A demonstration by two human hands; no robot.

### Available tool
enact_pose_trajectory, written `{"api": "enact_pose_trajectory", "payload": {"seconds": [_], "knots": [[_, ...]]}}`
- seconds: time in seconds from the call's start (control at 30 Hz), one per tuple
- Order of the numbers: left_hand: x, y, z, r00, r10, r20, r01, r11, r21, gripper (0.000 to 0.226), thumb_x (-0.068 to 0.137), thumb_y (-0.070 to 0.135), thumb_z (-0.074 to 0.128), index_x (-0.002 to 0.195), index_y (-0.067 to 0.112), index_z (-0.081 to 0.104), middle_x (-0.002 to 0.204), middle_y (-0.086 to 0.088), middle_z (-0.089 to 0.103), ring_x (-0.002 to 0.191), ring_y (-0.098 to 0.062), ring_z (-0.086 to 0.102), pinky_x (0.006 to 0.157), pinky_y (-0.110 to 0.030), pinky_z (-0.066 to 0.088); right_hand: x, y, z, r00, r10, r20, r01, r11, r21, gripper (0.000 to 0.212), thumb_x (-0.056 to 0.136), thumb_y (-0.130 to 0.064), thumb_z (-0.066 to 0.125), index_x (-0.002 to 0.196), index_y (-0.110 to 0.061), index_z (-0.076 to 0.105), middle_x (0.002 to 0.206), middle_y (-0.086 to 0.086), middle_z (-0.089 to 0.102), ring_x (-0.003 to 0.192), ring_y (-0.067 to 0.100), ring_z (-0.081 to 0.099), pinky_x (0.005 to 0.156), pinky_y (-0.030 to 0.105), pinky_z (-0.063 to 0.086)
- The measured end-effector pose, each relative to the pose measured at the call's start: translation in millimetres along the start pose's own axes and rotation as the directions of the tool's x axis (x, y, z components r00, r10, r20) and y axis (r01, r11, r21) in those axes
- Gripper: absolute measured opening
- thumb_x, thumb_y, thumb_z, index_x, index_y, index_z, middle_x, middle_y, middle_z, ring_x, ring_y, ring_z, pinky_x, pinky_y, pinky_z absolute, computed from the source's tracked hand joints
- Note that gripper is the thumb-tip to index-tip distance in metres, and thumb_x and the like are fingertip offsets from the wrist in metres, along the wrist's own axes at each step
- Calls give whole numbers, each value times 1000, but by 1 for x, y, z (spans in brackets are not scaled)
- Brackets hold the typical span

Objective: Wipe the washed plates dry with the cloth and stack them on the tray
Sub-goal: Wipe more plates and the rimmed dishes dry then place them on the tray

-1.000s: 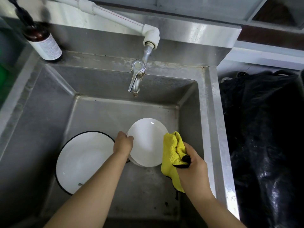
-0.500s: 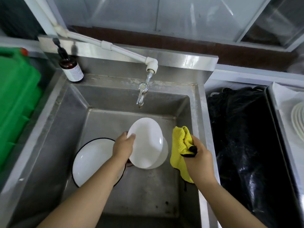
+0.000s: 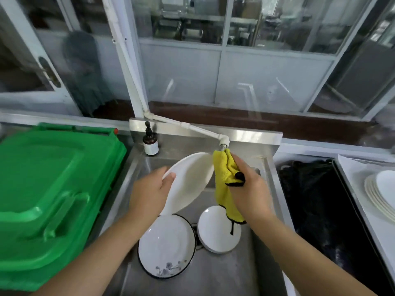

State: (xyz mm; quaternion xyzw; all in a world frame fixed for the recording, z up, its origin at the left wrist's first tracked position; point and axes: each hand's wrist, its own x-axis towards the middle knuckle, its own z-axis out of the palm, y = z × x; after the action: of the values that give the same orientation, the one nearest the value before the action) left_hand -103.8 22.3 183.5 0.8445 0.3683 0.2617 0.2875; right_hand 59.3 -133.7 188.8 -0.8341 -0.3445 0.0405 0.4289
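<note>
Three plates (sink area), one stack, one cloth, one bottle

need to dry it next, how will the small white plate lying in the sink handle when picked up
The small white plate looks glazed and was just washed, so probably slippery. It lies flat on the sink floor, so fingers may struggle to get under its rim. It looks ceramic, likely stiff and breakable if dropped on steel.

The cloth is bright yellow with black edging. The lifted plate is plain white, as is the small plate below it. The near-left plate is white, black-rimmed, with a grey floral sprig. At the left is a vivid green bin; the far bottle is brown with a white label.
</note>
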Motion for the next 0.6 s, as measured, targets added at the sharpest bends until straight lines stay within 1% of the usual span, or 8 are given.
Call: {"api": "enact_pose_trajectory", "payload": {"seconds": [0.03,0.07,0.17,0.23,0.3,0.4,0.5,0.6], "knots": [[2,7,-14,999,9,-41,-11,999,-47,22,95,32,50,92,14,63,75,-2,64,73,-24,57,65,-37,45,2,-20,3,996,-64,-66,65,998,7,67,83,-7,60,135,-47,46,109,-22,61,88,-2,59,68,9,44],[5,14,-26,997,13,-80,-21,995,-99,20,95,31,50,93,16,63,75,0,64,73,-23,58,64,-35,43,3,-39,7,979,-147,-139,147,989,-10,72,78,-1,62,135,-43,49,119,-18,59,95,2,58,72,16,47],[11,30,-59,986,-24,-165,-23,960,-279,18,95,28,53,92,13,63,81,-3,67,77,-24,61,68,-37,45,7,-92,26,883,-380,-276,350,924,-151,68,71,-1,66,134,-23,55,134,4,55,113,30,52,82,40,51],[13,35,-76,981,-108,-158,25,892,-452,22,94,29,55,85,11,63,78,-10,67,75,-29,61,69,-40,47,8,-118,38,862,-442,-248,404,894,-192,66,74,-7,65,137,-19,52,145,11,45,124,37,45,96,46,45],[14,38,-91,979,-170,-114,71,805,-589,26,94,33,54,81,13,64,78,-13,68,75,-33,62,70,-44,49,7,-137,46,842,-500,-200,463,862,-204,68,78,-15,62,143,-18,44,154,10,30,137,36,30,109,48,31],[21,38,-110,967,-214,-135,78,761,-644,35,96,41,48,72,24,66,70,5,69,70,-10,62,66,-33,48,2,-160,49,797,-594,-113,553,791,-261,75,75,-39,48,147,-23,37,158,4,19,145,31,15,115,51,16],[33,36,-125,948,-295,-115,128,688,-715,39,95,45,46,78,19,68,79,3,72,74,-10,65,67,-29,48,-7,-174,52,722,-692,5,659,684,-312,68,79,-51,49,143,-28,43,156,-1,25,145,28,20,112,59,18],[39,33,-136,940,-340,-42,176,584,-792,38,95,45,48,83,14,68,78,-2,73,76,-19,69,69,-32,52,-15,-170,51,603,-792,98,753,525,-396,54,83,-44,57,135,-30,54,151,-4,36,137,29,36,106,55,30]]}}
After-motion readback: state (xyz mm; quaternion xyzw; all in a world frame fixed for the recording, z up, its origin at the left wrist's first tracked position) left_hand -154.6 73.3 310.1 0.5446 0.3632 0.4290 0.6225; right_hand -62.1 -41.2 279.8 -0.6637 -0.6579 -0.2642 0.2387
